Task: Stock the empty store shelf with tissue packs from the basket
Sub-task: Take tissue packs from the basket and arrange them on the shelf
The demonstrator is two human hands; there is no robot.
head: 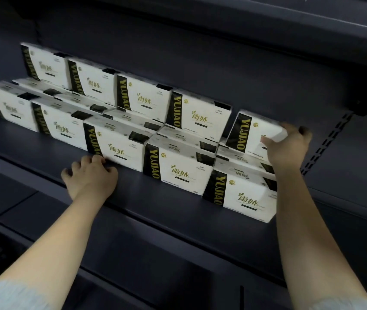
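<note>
A: State the position of each hand.

B: The right hand (286,146) grips the right end of a tilted pack (253,133). That pack sits on the stacked packs at the right end of the back row. The left hand (90,175) rests on the shelf (43,144), fingers curled against the lower front edge of the third front pack (115,146); it encloses nothing.

A: State the pack layout.

B: Front row (178,171): five upright packs, set diagonally. Back row (142,95): upright packs raised on flat ones.

A: State the free room.

B: A bare strip lies between the front row and the shelf's front edge, widest at the left. The upright (325,144) stands just right of the tilted pack.
</note>
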